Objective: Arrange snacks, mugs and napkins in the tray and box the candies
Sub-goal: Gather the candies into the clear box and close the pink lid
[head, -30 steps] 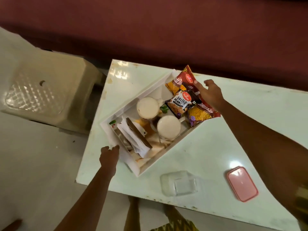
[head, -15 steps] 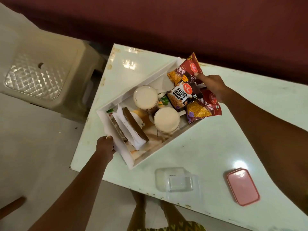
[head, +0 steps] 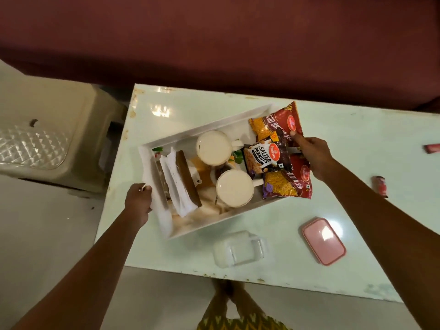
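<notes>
Tray (head: 240,217) lying slantwise mid-frame, long axis lower left to upper right; left hand (head: 139,202) gripping its lower-left end, right hand (head: 312,154) pinching snack packets (head: 285,148) opposite.

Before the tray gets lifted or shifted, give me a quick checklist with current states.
1. Left hand on tray end: ok.
2. Right hand on tray end: cannot tell, it rests on the snack packets.
3. Packets inside tray: not ok, they overhang the rim.
4. Both mugs upright: ok.
5. Napkins in tray: ok.
6. Candies boxed: not ok, two lie loose; clear box and pink lid apart.
</notes>
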